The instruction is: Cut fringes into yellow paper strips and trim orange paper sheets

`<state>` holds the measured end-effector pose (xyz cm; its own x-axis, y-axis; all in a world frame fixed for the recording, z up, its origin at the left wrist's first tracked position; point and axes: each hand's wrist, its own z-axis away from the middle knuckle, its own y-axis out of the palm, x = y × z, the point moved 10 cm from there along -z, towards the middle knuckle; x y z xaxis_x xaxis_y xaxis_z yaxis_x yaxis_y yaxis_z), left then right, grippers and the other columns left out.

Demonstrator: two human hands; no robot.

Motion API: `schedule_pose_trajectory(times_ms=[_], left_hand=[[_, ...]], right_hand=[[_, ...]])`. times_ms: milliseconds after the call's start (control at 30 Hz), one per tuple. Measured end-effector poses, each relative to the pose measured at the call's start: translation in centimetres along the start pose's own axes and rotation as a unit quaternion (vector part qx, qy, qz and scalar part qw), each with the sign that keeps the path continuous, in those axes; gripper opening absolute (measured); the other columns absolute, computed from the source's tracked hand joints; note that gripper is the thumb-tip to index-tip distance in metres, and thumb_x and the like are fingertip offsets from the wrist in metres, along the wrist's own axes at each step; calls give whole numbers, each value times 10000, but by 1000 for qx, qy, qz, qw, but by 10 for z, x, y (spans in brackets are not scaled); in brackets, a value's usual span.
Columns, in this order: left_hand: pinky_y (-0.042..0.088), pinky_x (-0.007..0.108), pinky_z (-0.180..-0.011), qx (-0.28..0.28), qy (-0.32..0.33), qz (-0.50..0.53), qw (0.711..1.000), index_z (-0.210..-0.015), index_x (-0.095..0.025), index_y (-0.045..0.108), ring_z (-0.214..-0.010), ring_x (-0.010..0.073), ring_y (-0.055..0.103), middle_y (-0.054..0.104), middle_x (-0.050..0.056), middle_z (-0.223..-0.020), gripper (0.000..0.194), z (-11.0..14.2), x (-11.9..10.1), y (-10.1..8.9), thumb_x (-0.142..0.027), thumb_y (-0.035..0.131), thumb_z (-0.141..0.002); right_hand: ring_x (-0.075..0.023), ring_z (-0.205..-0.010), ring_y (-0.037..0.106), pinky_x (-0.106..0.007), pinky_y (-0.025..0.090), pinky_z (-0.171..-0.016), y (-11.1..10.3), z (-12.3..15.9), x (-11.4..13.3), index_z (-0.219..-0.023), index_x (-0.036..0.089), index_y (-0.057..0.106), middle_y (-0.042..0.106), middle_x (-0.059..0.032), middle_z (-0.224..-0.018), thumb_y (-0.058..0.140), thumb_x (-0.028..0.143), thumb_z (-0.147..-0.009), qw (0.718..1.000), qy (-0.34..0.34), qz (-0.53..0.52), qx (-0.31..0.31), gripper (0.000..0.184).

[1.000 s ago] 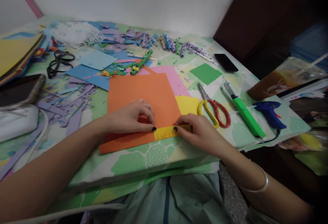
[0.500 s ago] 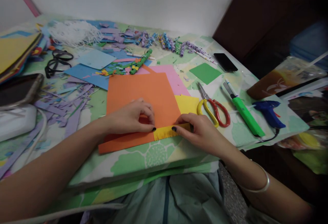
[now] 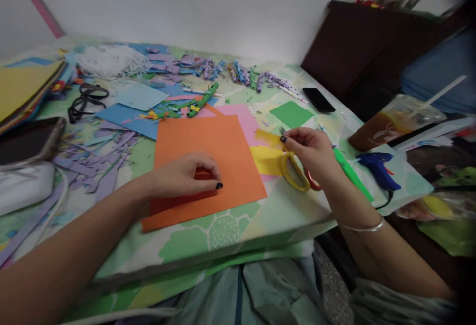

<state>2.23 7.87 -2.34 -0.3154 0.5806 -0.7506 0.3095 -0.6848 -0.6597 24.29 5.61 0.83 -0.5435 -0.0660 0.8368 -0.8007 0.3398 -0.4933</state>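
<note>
My left hand [image 3: 188, 175] rests on an orange sheet [image 3: 204, 139], its fingers loosely curled and the thumb lying a little apart, with nothing visible in it. Between the thumb and fingers of my right hand [image 3: 312, 151] is one end of a yellow fringed paper strip [image 3: 268, 137], blurred by motion and raised above the table. Scissors with one yellow handle [image 3: 294, 172] and one red handle lie just below the right hand, which partly hides them. A plain yellow sheet [image 3: 268, 160] pokes out from the right side of the orange sheet.
To the right are a green cutter [image 3: 352, 174], a blue glue gun [image 3: 380, 169], a drink cup [image 3: 390, 122] and a black phone [image 3: 318, 100]. Purple paper scraps [image 3: 89, 161], glasses [image 3: 87, 102] and white string [image 3: 111, 61] lie left. A green square [image 3: 292, 113] lies beyond the scissors.
My right hand has lifted the yellow fringed strip off the orange sheet and carried it right and away from me, over the scissors. My left hand stays on the sheet, no longer at the strip.
</note>
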Motion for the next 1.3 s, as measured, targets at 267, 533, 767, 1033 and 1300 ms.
schedule_pose_trajectory(times_ms=[267,533,767,1033,1300], left_hand=[[381,383,-831,-6,-4,-80,997,-699,-210,637,-914,229,540,612,32,-908,284,1,0,13,-479,629,-787],[367,380,-816,-11,0,-76,997,-668,-201,601,-880,222,533,597,26,-872,257,-1,1,16,-424,622,-794],[373,381,-811,-18,9,-102,995,-667,-195,570,-887,229,531,601,26,-851,283,-1,-2,14,-447,643,-770],[381,382,-858,-4,45,-101,994,-940,-245,676,-965,237,542,633,34,-973,218,0,-10,19,-417,635,-813],[318,450,-994,16,123,-174,977,-1181,-444,643,-1204,272,448,566,44,-1256,301,0,-16,31,-383,508,-919]], right_hand=[[-244,-897,655,-383,527,-748,-109,-14,-21,-1053,166,642,687,-113,-1097,591,281,-757,965,-8,193,-178,322],[-274,-725,627,-364,460,-686,-143,43,-60,-743,174,639,678,-88,-747,663,251,-667,908,66,388,-145,111],[-325,-787,658,-396,485,-686,-137,68,-67,-1020,137,609,698,-158,-880,595,301,-784,917,87,372,-118,289],[-202,-687,674,-311,559,-616,-82,126,-42,-1260,198,488,705,-62,-855,398,441,-951,987,122,49,88,403],[-249,-948,615,-358,507,-795,-47,133,-6,-1132,215,578,624,-93,-1092,655,243,-803,962,-33,217,161,339]])
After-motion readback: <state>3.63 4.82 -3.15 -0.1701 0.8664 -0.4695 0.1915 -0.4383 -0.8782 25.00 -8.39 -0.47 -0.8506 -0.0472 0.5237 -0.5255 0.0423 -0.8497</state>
